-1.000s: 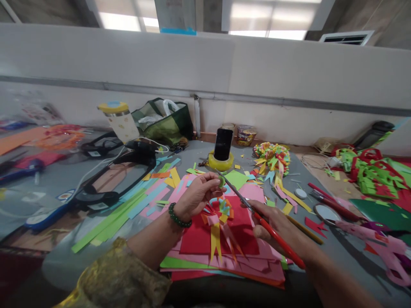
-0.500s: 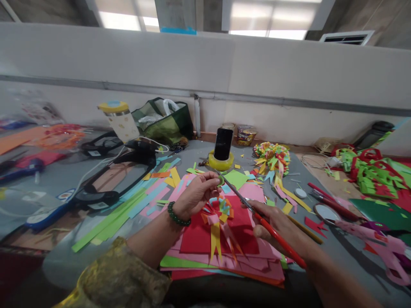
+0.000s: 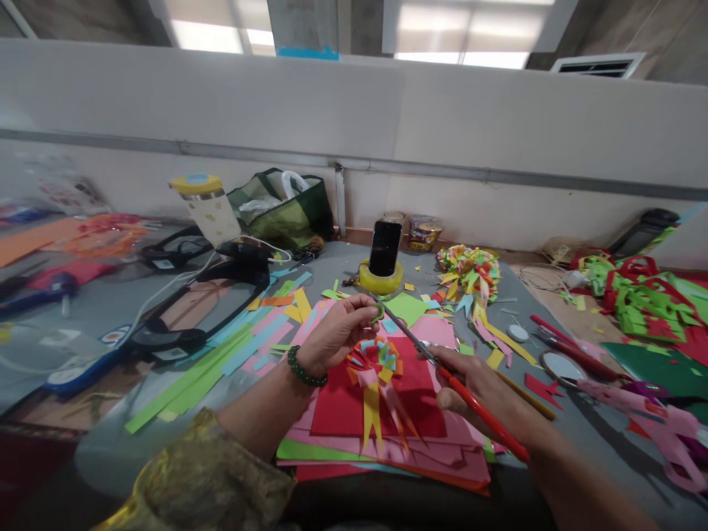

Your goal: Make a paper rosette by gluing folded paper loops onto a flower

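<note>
My left hand (image 3: pixel 348 330), with a green bead bracelet (image 3: pixel 305 369) at the wrist, pinches a small green paper piece (image 3: pixel 378 313). My right hand (image 3: pixel 470 380) is closed on red-handled tweezers (image 3: pixel 479 409), whose long metal tip touches or nearly touches the green piece. Below both hands, a multicoloured paper rosette (image 3: pixel 377 361) with yellow and pink tails lies on a red sheet (image 3: pixel 337 413). Under it is a stack of pink, green and orange sheets (image 3: pixel 464 468).
Paper strips (image 3: pixel 193 369) lie left of the stack. Behind stand a phone (image 3: pixel 385 247) on a yellow tape roll (image 3: pixel 381 279) and a snack cup (image 3: pixel 424 232). A finished-looking paper garland (image 3: pixel 470 273) and a pink glue gun (image 3: pixel 641 420) are at the right.
The green piece has turned slightly between my left fingers. Both hands and the red-handled tool stay almost in place.
</note>
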Tool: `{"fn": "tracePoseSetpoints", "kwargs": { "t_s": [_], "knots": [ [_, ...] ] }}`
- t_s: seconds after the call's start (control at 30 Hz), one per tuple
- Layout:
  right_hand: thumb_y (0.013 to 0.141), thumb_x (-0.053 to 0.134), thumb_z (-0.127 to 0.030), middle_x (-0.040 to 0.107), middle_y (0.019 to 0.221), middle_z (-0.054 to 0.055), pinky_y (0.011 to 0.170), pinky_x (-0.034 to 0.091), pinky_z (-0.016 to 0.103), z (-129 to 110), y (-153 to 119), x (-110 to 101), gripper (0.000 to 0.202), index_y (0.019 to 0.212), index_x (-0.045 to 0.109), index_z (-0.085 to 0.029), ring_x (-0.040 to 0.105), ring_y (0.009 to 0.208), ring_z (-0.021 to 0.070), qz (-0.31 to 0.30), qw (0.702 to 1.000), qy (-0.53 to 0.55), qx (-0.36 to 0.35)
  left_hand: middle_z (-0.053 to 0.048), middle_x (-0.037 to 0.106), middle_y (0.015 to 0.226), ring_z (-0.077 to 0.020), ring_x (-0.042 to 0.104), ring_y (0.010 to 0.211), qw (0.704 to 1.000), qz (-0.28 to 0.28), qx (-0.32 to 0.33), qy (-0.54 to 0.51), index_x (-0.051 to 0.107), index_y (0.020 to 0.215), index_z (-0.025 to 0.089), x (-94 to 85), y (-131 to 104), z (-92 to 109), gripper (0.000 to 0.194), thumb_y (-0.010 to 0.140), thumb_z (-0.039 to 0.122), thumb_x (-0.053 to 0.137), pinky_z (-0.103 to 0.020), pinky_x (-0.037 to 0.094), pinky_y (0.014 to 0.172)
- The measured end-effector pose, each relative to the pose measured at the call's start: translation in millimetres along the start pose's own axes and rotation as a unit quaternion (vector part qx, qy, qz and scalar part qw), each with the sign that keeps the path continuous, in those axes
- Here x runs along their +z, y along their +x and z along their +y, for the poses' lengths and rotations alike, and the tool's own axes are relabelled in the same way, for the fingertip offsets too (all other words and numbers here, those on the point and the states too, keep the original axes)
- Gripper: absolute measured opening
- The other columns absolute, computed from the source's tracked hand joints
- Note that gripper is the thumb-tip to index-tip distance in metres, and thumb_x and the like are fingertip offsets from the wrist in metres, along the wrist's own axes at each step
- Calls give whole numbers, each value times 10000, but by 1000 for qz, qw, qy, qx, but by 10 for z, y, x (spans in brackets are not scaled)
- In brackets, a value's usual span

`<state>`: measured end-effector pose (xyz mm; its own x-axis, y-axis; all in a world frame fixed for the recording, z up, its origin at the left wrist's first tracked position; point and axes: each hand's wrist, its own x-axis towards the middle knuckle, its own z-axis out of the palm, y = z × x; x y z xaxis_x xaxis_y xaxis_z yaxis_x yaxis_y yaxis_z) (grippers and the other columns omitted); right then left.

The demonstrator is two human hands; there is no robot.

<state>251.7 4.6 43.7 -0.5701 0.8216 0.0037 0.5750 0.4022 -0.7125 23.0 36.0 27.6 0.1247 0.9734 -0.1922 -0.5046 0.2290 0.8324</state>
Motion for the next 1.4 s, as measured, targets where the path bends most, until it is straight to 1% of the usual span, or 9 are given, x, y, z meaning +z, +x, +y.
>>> {"fn": "tracePoseSetpoints", "kwargs": {
  "t_s": [0.1, 0.27, 0.47, 0.6, 0.83, 0.97, 1.13, 1.3, 1.4],
  "knots": [
    [679, 369, -978, 655, 827, 46, 677, 475, 293, -3, -1, -1, 928, 1015, 687, -174, 541, 726, 200, -2, 1000, 2, -8, 53, 584, 566, -59, 557, 480, 1000, -14, 6, 6, 620, 653, 147, -12, 5, 1, 311, 528, 162, 904, -144, 485, 474],
    [688, 384, -968, 594, 759, 11, 638, 431, 271, 24, -4, 1, 864, 922, 645, -177, 457, 664, 157, -4, 1000, 4, -7, 53, 593, 571, -49, 538, 476, 1000, -19, 18, 5, 609, 639, 148, -25, -1, 17, 332, 502, 167, 910, -138, 462, 466],
    [674, 388, -974, 547, 728, -6, 635, 421, 268, 0, -7, -11, 865, 931, 636, -186, 406, 641, 142, -5, 1000, 13, -1, 51, 598, 585, -49, 533, 484, 1000, -16, 20, 7, 612, 666, 150, -27, -1, 23, 321, 515, 140, 895, -139, 457, 471],
    [669, 370, -982, 537, 711, -14, 618, 411, 258, -19, -7, -18, 858, 878, 619, -189, 375, 626, 130, -10, 1000, 18, -3, 56, 597, 576, -48, 528, 483, 1000, -17, 16, 7, 607, 672, 155, -28, -4, 33, 330, 513, 143, 896, -135, 454, 467],
    [679, 402, -969, 525, 714, -18, 621, 401, 258, -12, -1, -17, 840, 885, 623, -185, 393, 637, 135, -5, 1000, 19, -3, 52, 607, 582, -51, 536, 499, 1000, -13, 16, 18, 608, 665, 155, -32, -12, 54, 330, 492, 135, 889, -134, 442, 463],
    [663, 398, -981, 529, 719, -10, 606, 386, 260, -14, -1, -16, 860, 867, 627, -179, 391, 640, 136, -5, 1000, 19, 3, 50, 600, 581, -50, 530, 500, 999, -18, 22, 23, 609, 678, 152, -55, -9, 64, 337, 498, 134, 892, -135, 438, 474],
    [653, 370, -995, 534, 722, -7, 594, 377, 260, -16, -1, -15, 892, 885, 639, -176, 392, 645, 139, -7, 1000, 7, 6, 58, 601, 590, -41, 527, 496, 999, -11, 31, 29, 622, 704, 150, -76, -7, 81, 340, 502, 121, 893, -134, 444, 496],
    [665, 372, -985, 495, 697, -19, 586, 362, 253, 34, 8, 18, 844, 811, 601, -186, 348, 627, 126, 11, 1000, 8, -6, 54, 618, 593, -41, 535, 497, 999, -25, 26, 11, 602, 700, 150, -15, -14, 43, 419, 482, 217, 954, -129, 447, 481],
    [684, 377, -972, 459, 682, -31, 574, 345, 249, 62, 11, 41, 851, 873, 627, -180, 323, 616, 122, 8, 1000, 15, -8, 22, 672, 637, -42, 552, 499, 999, -32, 11, 9, 593, 691, 144, 11, -14, 2, 464, 471, 276, 980, -136, 479, 499]
  ]
}}
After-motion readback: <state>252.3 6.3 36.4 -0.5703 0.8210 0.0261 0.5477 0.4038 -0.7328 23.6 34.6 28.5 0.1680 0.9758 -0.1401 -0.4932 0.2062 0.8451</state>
